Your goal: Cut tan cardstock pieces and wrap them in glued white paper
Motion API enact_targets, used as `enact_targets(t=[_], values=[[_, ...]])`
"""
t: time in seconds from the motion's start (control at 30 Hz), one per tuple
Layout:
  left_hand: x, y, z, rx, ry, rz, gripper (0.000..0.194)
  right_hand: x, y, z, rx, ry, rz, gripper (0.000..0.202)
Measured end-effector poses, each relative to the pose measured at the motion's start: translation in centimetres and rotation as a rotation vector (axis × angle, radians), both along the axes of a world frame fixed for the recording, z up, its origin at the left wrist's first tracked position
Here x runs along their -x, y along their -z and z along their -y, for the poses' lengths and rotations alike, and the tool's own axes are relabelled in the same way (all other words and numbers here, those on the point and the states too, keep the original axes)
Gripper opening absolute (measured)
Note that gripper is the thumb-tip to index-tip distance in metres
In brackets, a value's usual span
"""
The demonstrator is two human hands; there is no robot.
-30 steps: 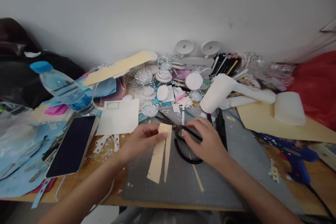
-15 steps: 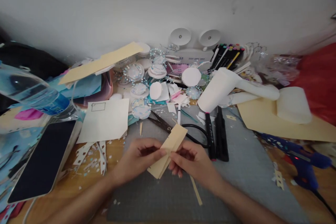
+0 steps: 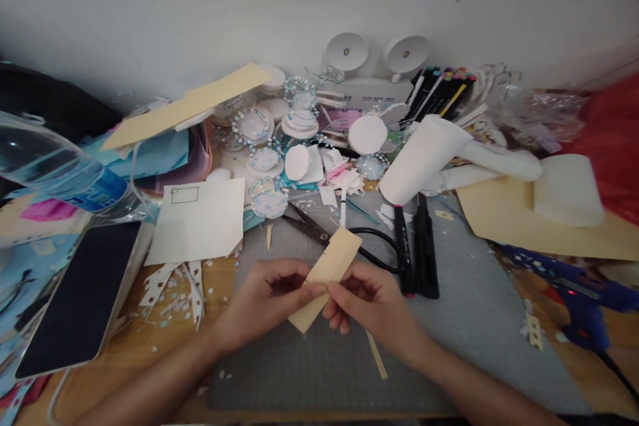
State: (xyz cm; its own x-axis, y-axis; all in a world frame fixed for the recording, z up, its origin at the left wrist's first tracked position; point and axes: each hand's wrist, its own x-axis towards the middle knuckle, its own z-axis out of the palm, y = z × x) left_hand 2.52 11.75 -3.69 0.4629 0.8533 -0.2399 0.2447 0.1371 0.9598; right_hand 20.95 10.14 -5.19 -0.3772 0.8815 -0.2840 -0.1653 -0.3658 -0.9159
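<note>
A narrow piece of tan card (image 3: 333, 256) is held tilted above the grey cutting mat (image 3: 279, 379). My left hand (image 3: 274, 299) pinches its left edge, thumb on top. From the other side my right hand (image 3: 367, 299) pinches the right edge, and the two thumb tips meet at the middle of the card. My fingers beneath the card are partly hidden. Just behind the card lie dark scissors (image 3: 312, 231) with black loop handles. A thin tan strip (image 3: 377, 356) rests on the mat below my right hand.
Black markers (image 3: 403, 249) lie right of the scissors. A blue glue gun (image 3: 574, 293) with a red light sits at the right. To the left are a phone (image 3: 80, 299), a white paper sheet (image 3: 197, 226) and a water bottle (image 3: 94, 190). White paper rolls (image 3: 424, 156) and beaded ornaments crowd the back.
The card pieces, showing offset layers before, now look lined up as one. My thumbs have come together at the middle. The whole view has shifted slightly.
</note>
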Motion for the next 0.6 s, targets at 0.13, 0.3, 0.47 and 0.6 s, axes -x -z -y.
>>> enact_targets(t=[0.13,0.3,0.47,0.6], values=[[0.0,0.1,0.0,0.074,0.05,0.012,0.033,0.0,-0.1,-0.1,-0.034,0.022,0.028,0.034],[0.5,-0.5,-0.5,0.193,0.137,0.042,0.03,-0.8,-0.6,-0.6,-0.086,0.097,0.065,0.037],[1.1,-1.2,-1.1,0.257,0.135,0.1,0.03,-1.4,-0.9,-0.7,-0.114,0.161,0.086,0.033],[1.5,-1.2,-1.3,0.209,0.071,0.146,0.032,-1.4,-1.0,-0.6,-0.119,0.228,0.066,0.031]])
